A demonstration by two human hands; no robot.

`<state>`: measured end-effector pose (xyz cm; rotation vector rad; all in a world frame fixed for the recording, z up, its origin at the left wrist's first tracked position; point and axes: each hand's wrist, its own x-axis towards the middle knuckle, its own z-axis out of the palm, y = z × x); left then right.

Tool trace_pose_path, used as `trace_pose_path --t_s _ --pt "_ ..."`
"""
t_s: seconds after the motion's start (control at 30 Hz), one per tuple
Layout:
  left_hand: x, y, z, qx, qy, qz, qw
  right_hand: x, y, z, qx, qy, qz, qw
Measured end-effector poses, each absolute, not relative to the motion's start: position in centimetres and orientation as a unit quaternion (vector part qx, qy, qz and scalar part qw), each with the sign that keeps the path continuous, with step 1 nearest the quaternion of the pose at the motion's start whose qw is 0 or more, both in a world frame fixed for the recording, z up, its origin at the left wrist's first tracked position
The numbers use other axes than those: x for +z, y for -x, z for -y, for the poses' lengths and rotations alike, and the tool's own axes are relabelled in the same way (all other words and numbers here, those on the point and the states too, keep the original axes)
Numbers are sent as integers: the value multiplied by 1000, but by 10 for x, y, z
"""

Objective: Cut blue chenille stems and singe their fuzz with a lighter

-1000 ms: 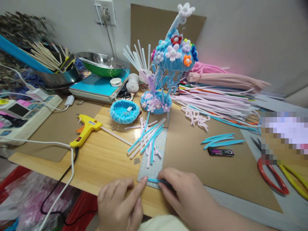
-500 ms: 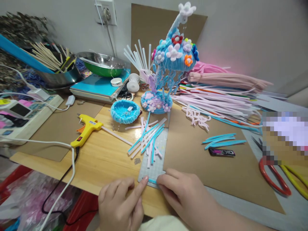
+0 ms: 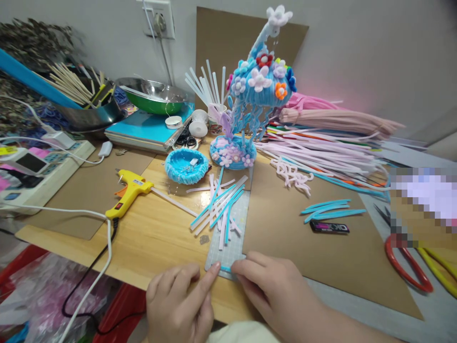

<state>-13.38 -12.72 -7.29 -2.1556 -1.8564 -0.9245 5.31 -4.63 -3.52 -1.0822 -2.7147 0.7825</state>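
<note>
Pinning a blue strip point(image 3: 226, 269): left hand point(image 3: 180, 295) just presses, no grip; right hand point(image 3: 274, 286) probably pinches its end. Light pressure could mean slipping.

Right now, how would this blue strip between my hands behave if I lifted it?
The blue strip looks slender, so it's probably light. The loose blue strips on the brown board lie slightly curved, so this one may bend fairly easily. Your left hand appears to have a fingertip at one end, so it might bow or drag.
</note>
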Motion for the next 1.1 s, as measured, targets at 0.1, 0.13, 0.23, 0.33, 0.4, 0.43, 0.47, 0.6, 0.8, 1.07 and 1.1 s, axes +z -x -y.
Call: trace_pose_path --t_s 0.1,0.13,0.23,0.33,0.4,0.43,0.47,0.6,0.8,1.07,1.1 --pt "-72 134 128 -311 716 621 77 -35 -53 46 266 349 897 59" --pt "-72 134 128 -311 714 622 76 -34 -53 46 267 351 896 58" --pt "-73 134 128 -304 721 619 73 -34 -53 45 264 352 896 52" --pt "-73 136 127 -299 722 620 74 -34 -53 45 253 344 903 43" --pt "-73 137 127 -290 729 616 77 -34 -53 45 245 339 908 39" --pt "-73 137 128 -286 732 613 79 -34 -53 45 241 338 909 39" --pt "-73 138 128 -285 733 612 81 -35 -53 45 238 339 910 39" --pt "-73 136 128 -293 723 620 77 -35 -50 46 229 355 905 48" --pt "-74 134 127 -310 716 620 76 -35 -38 47 213 388 892 86" --pt "-72 137 127 -288 732 612 86 -36 -28 48 188 441 874 82" --pt "-72 137 127 -289 732 611 86 -37 -28 49 186 443 873 84"
